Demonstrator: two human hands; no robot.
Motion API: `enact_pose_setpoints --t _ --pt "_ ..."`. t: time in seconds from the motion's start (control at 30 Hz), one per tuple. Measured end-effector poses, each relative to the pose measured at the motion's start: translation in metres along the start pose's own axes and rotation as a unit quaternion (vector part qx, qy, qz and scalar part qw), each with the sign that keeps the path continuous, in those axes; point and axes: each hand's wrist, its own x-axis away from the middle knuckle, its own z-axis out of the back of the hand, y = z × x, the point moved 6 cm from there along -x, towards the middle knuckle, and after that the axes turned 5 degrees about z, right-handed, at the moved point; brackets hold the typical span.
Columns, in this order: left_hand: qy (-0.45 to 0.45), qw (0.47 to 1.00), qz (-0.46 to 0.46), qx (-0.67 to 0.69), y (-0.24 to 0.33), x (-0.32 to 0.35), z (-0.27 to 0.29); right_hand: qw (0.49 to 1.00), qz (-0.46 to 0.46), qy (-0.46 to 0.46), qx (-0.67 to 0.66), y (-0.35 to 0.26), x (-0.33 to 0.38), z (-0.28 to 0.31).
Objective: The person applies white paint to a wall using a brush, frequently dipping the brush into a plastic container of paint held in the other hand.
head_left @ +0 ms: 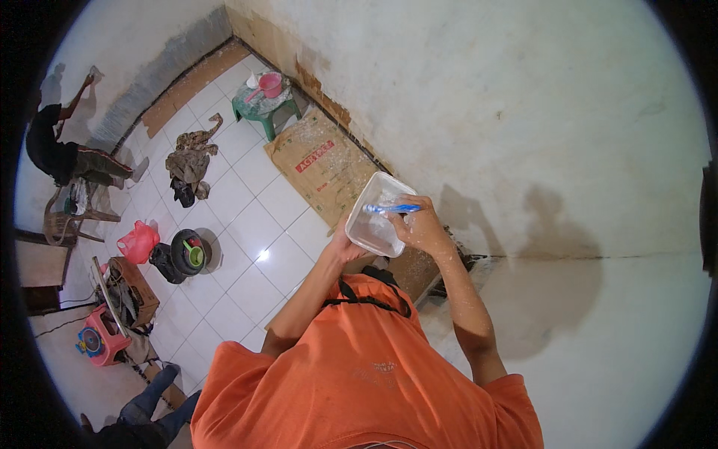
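My left hand (345,244) is closed on the side of a white, rectangular plastic tub (383,238), holding it tilted in front of my chest. Some whitish stuff coats the inside of the tub; how much is hard to see. In my right hand (428,228) is a slim blue-and-white handled tool (402,209), pinched by the fingers and pointing across the tub's opening. Its exact kind is not clear, as its working end blends with the white inside.
A pale, patchy wall (493,112) rises on the right. Brown sacking (321,168) lies along its foot, below a green stool (263,108) with a pink dipper (270,84). Rags (191,159) and a black basin (184,249) stand left. One person (56,146) reaches to the far-left wall; another's legs (153,396) show lower left.
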Motion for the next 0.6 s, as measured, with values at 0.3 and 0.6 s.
enact_pose_setpoints --t 0.3,0.6 --pt "0.031 0.999 -0.014 -0.027 -0.004 -0.001 0.017 0.992 -0.122 -0.007 -0.036 0.009 -0.009 0.004" --pt "0.113 0.990 -0.049 -0.064 0.003 -0.005 0.017 0.984 -0.119 0.006 -0.133 -0.001 0.000 0.004"
